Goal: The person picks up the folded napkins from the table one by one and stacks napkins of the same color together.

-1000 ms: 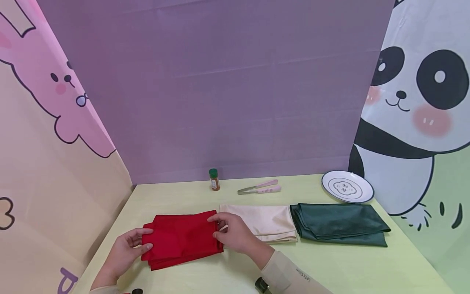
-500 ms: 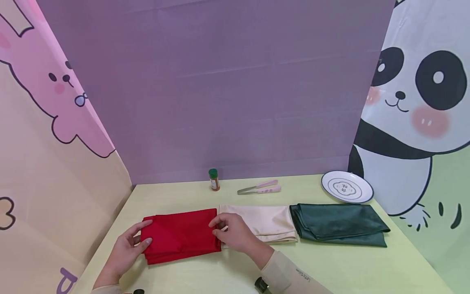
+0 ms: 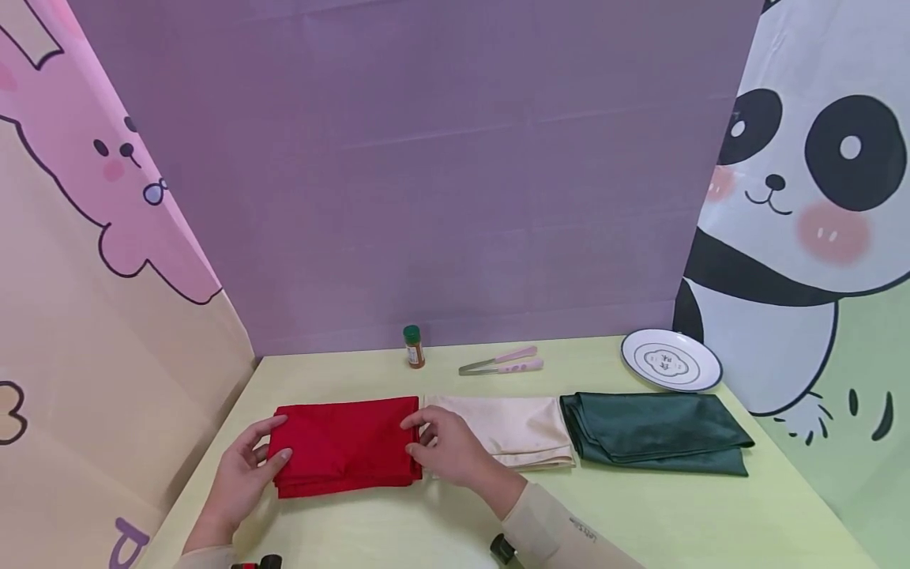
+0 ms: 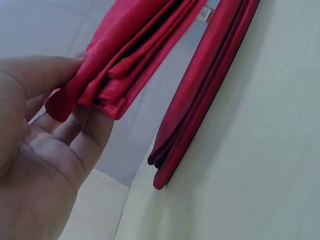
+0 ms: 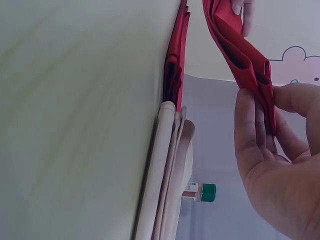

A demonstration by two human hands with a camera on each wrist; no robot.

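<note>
Both hands hold a folded red cloth (image 3: 344, 438) by its two short ends. My left hand (image 3: 235, 482) pinches the left end between thumb and fingers. My right hand (image 3: 455, 450) pinches the right end the same way. In the wrist views, this held cloth (image 4: 140, 55) hangs in the air, its folded layers showing at the edge. Apart from it, a second folded red cloth (image 5: 175, 70) lies on the table below; from the head it is mostly hidden. A folded cream cloth (image 3: 501, 423) lies to the right, then a dark green folded cloth (image 3: 654, 431).
At the back of the pale table (image 3: 640, 521) stand a small green-capped jar (image 3: 414, 352) and, to its right, tongs (image 3: 522, 367) with pink handles. A white plate (image 3: 675, 383) with a dark rim is at the back right. A purple backdrop (image 3: 455, 197) rises behind.
The held red cloth has shifted a little away from the body and slightly left, both hands moving with it. The cream and green cloths stay put.
</note>
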